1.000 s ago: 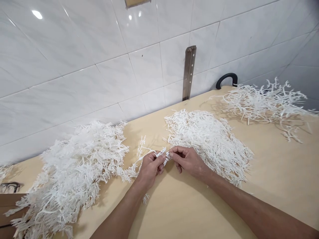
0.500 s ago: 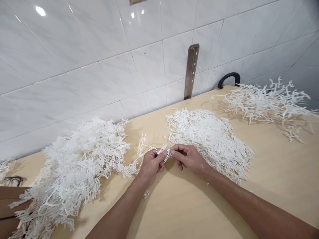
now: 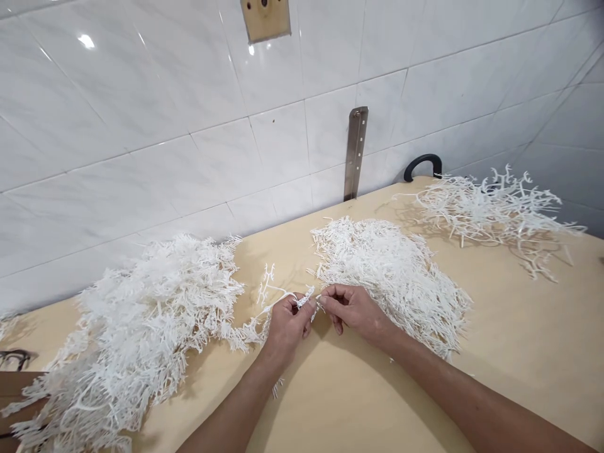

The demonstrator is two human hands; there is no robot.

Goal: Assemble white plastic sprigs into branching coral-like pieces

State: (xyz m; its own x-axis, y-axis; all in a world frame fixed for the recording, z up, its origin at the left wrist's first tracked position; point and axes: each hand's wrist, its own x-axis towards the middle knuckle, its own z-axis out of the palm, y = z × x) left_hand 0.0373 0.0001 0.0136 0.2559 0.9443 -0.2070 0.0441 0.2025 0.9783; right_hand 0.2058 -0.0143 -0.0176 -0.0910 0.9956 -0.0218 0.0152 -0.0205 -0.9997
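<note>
My left hand (image 3: 289,324) pinches a white branching plastic sprig (image 3: 306,297), its bare stem and forked twigs (image 3: 267,286) sticking out to the upper left. Fingertips of my right hand (image 3: 352,309) are closed at the sprig's right end, on small white tips beside the left thumb; the exact piece is partly hidden. Just behind my right hand spreads a heap of small white pieces (image 3: 391,277). To the left of my left hand lies a large pile of bushy white sprigs (image 3: 165,314), with a few strands reaching toward the hand.
Bare forked white stems (image 3: 491,211) lie in a tangle at the back right. A black curved handle (image 3: 423,165) and a metal strip (image 3: 355,154) stand by the tiled wall. Glasses (image 3: 14,360) and a brown box (image 3: 19,396) are at the left edge of the wooden table (image 3: 321,415).
The view has tilted up, showing more of a wall box at the top. Both hands keep their places at the sprig; the right fingertips have shifted slightly against it.
</note>
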